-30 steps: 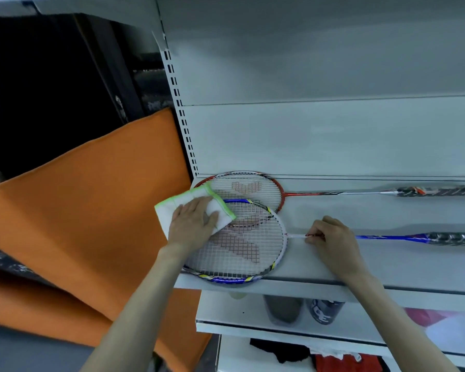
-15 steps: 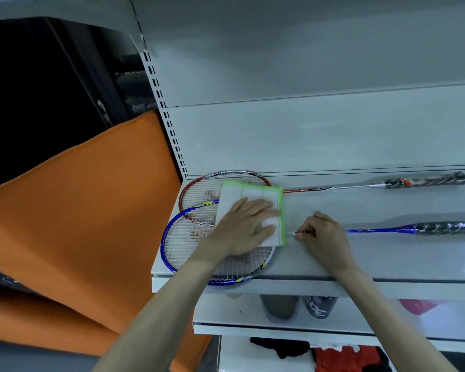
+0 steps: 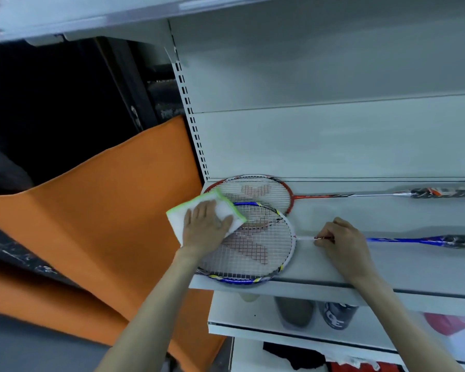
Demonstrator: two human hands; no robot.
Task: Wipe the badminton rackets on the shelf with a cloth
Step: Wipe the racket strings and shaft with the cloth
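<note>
Flat left hand [image 3: 206, 226] atop cloth [image 3: 199, 210].

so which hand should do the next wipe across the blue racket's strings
Left. The left hand already lies flat on the cloth at the far-left edge of the blue racket. The right hand is pinching its shaft, steadying it.

Shelf [image 3: 387, 267] surface right of blue racket head [image 3: 253, 253] lies bare between the two shafts; red racket [image 3: 258, 191] blocks the back wall edge
</note>
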